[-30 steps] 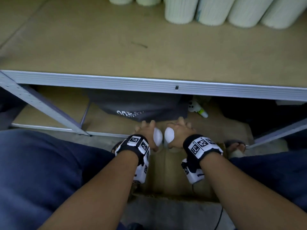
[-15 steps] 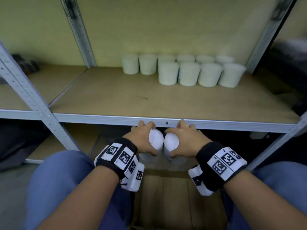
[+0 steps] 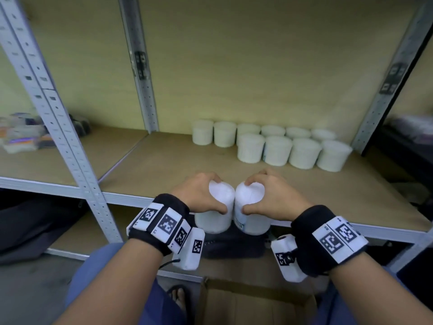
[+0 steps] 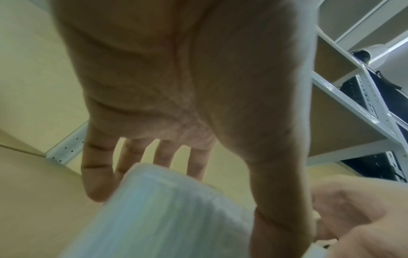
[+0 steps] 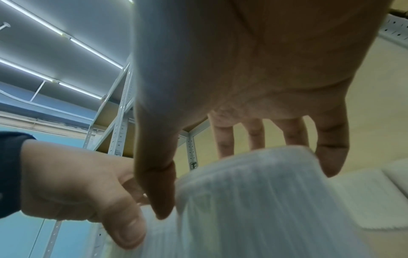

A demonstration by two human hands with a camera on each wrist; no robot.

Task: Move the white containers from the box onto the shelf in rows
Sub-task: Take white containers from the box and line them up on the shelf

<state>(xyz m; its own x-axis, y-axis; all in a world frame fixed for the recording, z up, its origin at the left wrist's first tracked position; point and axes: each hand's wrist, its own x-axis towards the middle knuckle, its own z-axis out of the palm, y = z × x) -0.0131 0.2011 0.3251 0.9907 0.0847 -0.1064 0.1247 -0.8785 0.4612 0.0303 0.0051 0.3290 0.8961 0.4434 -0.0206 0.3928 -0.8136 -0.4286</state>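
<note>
Carrying two white containers, left hand [image 3: 199, 195] grasping one [image 3: 216, 207], right hand [image 3: 271, 198] the other [image 3: 250, 208], above the shelf [image 3: 164, 165] near edge; next: extend near row leftward.

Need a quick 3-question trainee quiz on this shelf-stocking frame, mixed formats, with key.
1. True or false: the left hand holds a white container.
2. The front row of containers on the shelf has how many? A) two B) four C) six
3. Fill in: the right hand grips its container from the ____.

Key: 1 true; 2 B; 3 top.
</note>
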